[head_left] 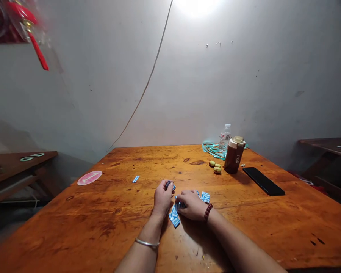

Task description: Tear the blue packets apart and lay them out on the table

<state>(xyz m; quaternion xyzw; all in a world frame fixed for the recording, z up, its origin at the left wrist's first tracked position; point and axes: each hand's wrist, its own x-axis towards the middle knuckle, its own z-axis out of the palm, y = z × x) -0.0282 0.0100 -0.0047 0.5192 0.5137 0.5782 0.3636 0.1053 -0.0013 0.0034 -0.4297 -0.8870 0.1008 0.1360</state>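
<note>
Fingers [162,185] of the left hand [160,200] are closed, thumb inward, on a small dark item [168,184]; those of the right hand [193,204] are curled over blue-and-white pieces [174,220] on the wooden counter [116,235], and whether they grip any cannot be determined. Some pieces lie between the hands, others beside the right hand's far edge, and a single piece [135,179] lies between the left hand and a pink disc [89,178]. Farther right stand a brown bottle [233,158] and a clear bottle [224,140], with a black phone [263,181] lying nearer.
</note>
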